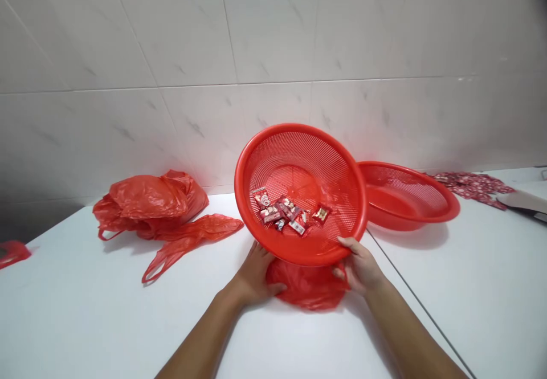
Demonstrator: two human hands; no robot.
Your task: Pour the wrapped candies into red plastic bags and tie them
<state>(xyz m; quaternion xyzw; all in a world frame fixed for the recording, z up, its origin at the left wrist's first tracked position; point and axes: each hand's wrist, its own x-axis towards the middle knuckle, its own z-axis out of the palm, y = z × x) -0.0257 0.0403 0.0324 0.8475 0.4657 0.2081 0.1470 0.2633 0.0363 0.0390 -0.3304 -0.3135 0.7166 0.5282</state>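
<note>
On the white surface [128, 322] below a tiled wall [273, 37], a red plastic colander [299, 157] was held tilted, its rim pinched by the fingers of the right hand [359, 268], with the left hand [254, 276] spread beneath it. A few red packets [282, 214] lay inside; more packets [472, 188] remained beyond a second colander [405, 196].

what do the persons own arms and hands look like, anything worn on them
The left arm and right arm are bare as far as the view reaches, with no sleeves showing. The left hand and right hand wear no gloves, and no watch, ring or bracelet shows.
</note>
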